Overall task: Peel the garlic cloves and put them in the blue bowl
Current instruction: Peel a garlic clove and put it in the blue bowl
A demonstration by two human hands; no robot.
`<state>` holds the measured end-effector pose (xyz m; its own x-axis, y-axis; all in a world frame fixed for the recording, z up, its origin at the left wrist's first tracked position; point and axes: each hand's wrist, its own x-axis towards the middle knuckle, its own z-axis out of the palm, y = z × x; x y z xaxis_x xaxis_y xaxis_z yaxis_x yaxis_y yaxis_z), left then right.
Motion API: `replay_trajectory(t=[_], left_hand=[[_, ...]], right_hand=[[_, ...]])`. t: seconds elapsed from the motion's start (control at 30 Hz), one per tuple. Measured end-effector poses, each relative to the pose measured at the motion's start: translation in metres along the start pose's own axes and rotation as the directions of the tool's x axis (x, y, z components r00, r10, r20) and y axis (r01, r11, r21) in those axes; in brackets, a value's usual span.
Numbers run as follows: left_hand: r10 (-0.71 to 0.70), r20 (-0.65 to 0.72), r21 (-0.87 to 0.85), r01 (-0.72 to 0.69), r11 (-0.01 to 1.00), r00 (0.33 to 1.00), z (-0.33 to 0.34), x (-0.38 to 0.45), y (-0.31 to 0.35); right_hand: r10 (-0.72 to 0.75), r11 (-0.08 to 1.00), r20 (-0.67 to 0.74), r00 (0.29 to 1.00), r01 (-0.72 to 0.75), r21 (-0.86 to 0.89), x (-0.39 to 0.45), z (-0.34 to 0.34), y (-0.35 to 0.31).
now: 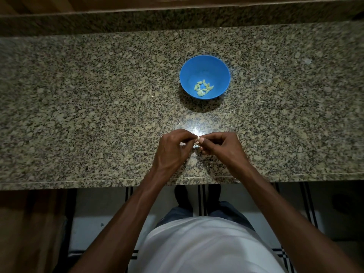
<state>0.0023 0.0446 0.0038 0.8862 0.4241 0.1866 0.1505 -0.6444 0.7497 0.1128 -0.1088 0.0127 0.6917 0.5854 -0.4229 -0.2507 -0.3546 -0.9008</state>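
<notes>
Left hand (173, 148) and right hand (218, 146), fingertips together, pinch one garlic clove (197, 142) mid-peel, while beyond them the blue bowl (204, 62) already holds about a dozen peeled cloves (203, 88); no unpeeled stock visible.

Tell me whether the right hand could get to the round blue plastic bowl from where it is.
Probably yes. Only bare speckled granite countertop lies between the right hand and the round blue plastic bowl. But both hands are pinching a small garlic clove, the left hand too.
</notes>
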Motion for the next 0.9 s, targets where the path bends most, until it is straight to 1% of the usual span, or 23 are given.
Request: replay_trajectory(t=[0.07, 0.17, 0.3, 0.5, 0.7, 0.77, 0.83, 0.9], left_hand=[[0.028, 0.001, 0.044, -0.028, 0.999, 1.0, 0.001, -0.001, -0.001], [0.043, 0.048, 0.075, -0.047, 0.996, 0.998, 0.003, -0.001, -0.004], [0.086, 0.107, 0.12, -0.098, 0.988, 0.991, 0.004, 0.001, -0.007], [0.135, 0.153, 0.167, -0.161, 0.973, 0.979, 0.006, 0.003, -0.011], [0.121, 0.203, 0.168, -0.156, 0.973, 0.972, 0.007, 0.006, -0.014], [0.071, 0.206, 0.127, -0.098, 0.987, 0.976, 0.008, 0.005, -0.015], [-0.08, 0.157, 0.041, 0.074, 0.996, 0.984, 0.008, 0.001, -0.014], [-0.254, 0.087, -0.087, 0.262, 0.961, 0.963, 0.006, -0.001, -0.013]], right_hand=[[0.01, 1.0, -0.006, 1.0, -0.01, 0.002, 0.001, 0.002, 0.001], [0.015, 1.0, -0.008, 1.0, -0.015, 0.002, 0.002, 0.002, 0.002], [0.019, 0.999, 0.009, 1.0, -0.019, 0.027, 0.001, 0.001, 0.003], [0.052, 0.996, 0.035, 0.998, -0.055, 0.067, 0.002, 0.001, 0.0], [0.045, 0.997, 0.039, 0.998, -0.047, 0.053, 0.004, 0.001, 0.0], [0.043, 0.997, 0.025, 0.999, -0.045, 0.065, 0.004, 0.001, 0.002], [0.043, 0.996, 0.015, 0.999, -0.044, 0.081, 0.005, 0.001, 0.003], [0.056, 0.991, 0.023, 0.998, -0.059, 0.117, 0.005, 0.0, 0.004]])
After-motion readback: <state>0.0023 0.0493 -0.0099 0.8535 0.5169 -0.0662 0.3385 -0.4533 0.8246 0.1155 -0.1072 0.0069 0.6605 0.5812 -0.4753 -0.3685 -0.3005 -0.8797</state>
